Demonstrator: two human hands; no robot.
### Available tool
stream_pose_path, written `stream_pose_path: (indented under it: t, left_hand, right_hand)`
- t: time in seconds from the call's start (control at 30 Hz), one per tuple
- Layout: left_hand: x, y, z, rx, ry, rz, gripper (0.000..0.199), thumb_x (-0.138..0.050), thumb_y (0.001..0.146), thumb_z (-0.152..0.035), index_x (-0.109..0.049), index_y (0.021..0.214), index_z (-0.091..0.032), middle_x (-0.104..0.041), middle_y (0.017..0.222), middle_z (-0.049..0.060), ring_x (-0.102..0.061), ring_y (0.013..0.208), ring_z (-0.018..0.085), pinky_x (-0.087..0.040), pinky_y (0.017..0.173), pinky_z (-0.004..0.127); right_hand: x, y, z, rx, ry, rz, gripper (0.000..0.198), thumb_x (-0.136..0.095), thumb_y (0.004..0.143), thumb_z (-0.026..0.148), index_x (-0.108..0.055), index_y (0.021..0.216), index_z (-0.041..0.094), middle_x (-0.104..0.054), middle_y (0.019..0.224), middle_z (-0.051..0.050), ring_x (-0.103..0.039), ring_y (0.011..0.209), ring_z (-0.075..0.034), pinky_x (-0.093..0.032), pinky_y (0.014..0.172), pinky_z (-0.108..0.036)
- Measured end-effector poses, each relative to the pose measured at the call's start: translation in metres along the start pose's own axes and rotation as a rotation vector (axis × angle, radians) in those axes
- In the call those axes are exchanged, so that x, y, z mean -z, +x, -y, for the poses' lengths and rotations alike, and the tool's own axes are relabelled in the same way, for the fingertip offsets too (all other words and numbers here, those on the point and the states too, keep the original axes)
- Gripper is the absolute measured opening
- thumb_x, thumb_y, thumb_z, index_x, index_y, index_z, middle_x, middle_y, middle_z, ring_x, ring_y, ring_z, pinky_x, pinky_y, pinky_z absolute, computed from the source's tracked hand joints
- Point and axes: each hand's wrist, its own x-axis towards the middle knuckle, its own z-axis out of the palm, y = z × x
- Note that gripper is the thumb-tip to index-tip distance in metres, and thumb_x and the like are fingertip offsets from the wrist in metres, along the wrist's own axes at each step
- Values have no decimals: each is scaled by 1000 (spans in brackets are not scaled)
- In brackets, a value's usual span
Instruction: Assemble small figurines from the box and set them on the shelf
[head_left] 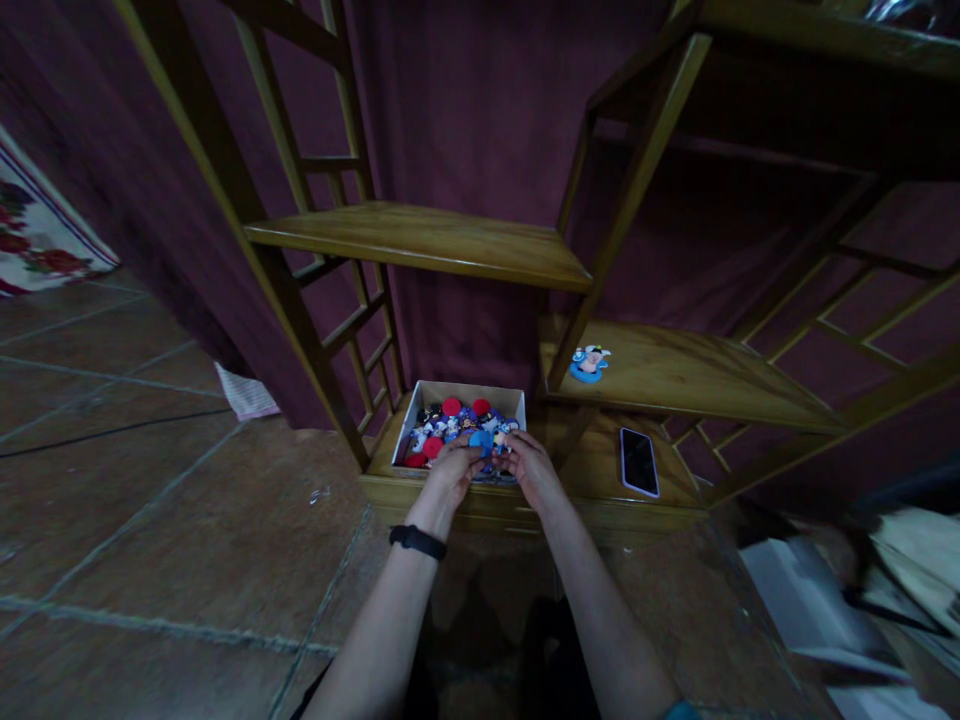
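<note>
A shallow cardboard box (458, 388) stands on the low wooden shelf, full of small toy figurines (454, 424), several with round red bases. Over its front edge, my left hand (457, 470) has its fingers closed on a figurine with a round blue base (481, 440). From the other side my right hand (529, 466) pinches the same figurine near its small, light-coloured body. The fingers partly cover it, so its details are hard to make out. A black band is on my left wrist.
A figurine on a blue base (589, 364) stands on the right middle shelf (675, 375). Below it lies a phone (639, 462). Another wooden shelf (427, 238) juts out above the box, with upright posts on both sides. White and grey items lie at floor level on the right.
</note>
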Motion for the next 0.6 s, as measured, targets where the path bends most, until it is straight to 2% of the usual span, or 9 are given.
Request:
stream_pose_path:
  t: [0.33, 0.6]
  left_hand:
    - [1, 0, 2, -76, 6, 64, 20, -74, 62, -7, -67, 79, -12, -70, 77, 6, -65, 69, 15, -54, 67, 27]
    - [2, 2, 6, -91, -21, 70, 22, -77, 58, -6, -67, 77, -11, -70, 76, 6, -66, 68, 15, -54, 67, 25]
  right_hand:
    - [-2, 0, -2, 53, -178, 18, 40, -73, 58, 42, -64, 89, 19, -63, 81, 1, -58, 66, -11, -49, 63, -25]
    - [0, 0, -3, 80, -205, 41, 40, -73, 58, 44, -65, 86, 18, -63, 78, 1, -56, 63, -11, -50, 63, -26]
